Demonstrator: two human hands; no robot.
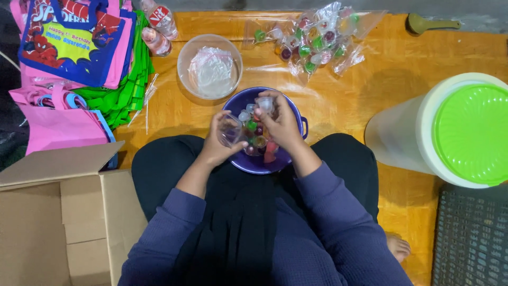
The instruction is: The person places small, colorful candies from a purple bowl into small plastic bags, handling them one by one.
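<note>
From the head camera, the person sat cross-legged on an orange woven mat point(370, 106) with a round purple plastic bowl point(241, 103) against the knees, filled with small clear jelly cups with coloured centres point(254, 135). The left hand point(219, 140) was curled around a small clear plastic bag point(230, 130), holding its mouth towards the bowl. The right hand point(283, 124) was closed in a pinch on one small clear jelly cup point(265, 103), held above the bowl's far side, just beside the bag and a little higher than it.

The cup looked light and fairly stiff, with a smooth and probably slippery wall, so a fingertip grip around its rim seemed the safest hold (a hard squeeze might burst the foil lid). The bag looked thin and limp, best held at its opening.

Beyond the bowl stood a clear round plastic bowl holding folded clear bags point(210, 66), and farther off lay a clear sack of more jelly cups point(317, 39). To the left lay a stack of pink, green and blue fabric party bags point(79, 58), two small drink bottles point(159, 29) and an open cardboard box point(58, 212); to the right stood a white tub with a green lid point(455, 130).
</note>
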